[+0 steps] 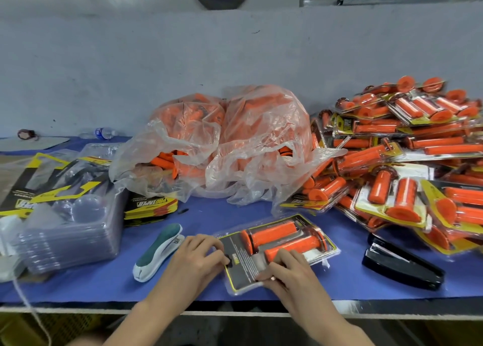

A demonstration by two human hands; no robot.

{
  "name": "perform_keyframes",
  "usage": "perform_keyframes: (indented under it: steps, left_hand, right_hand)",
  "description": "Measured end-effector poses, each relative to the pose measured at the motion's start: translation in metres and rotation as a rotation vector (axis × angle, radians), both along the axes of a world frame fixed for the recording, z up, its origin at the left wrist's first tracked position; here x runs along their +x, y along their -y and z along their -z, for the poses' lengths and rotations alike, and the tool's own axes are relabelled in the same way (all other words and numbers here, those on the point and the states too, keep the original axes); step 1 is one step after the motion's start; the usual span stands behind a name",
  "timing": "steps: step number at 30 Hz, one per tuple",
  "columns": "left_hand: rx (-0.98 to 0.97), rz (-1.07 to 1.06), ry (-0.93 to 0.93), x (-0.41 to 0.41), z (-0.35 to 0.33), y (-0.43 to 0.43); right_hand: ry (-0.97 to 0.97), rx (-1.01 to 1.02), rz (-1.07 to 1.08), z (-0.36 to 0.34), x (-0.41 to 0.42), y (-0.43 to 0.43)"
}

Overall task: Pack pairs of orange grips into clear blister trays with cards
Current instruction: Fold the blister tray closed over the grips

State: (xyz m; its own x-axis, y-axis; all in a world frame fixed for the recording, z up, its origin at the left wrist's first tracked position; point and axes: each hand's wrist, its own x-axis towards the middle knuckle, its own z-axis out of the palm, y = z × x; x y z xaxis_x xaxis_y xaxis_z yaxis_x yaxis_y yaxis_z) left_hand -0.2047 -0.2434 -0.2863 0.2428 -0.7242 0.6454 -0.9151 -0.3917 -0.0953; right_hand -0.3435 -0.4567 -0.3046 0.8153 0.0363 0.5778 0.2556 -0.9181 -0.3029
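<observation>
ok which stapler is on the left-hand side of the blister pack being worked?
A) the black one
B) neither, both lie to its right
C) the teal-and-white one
C: the teal-and-white stapler lies on the blue mat just left of the left hand and the blister pack, while the black stapler lies to the pack's right.
</observation>
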Motion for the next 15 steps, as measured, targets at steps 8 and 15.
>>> perform_keyframes:
  steps: [8, 15]
  left_hand:
    - [0.087, 0.075, 0.049, -0.015, -0.001, 0.0]
    - [0.058, 0.048, 0.055, -0.005, -0.007, -0.016]
  right_hand:
    - [0.023, -0.297, 0.029, -0.015, -0.005, -0.012]
    - [-0.032, -0.212, -0.1, -0.018, -0.004, -0.02]
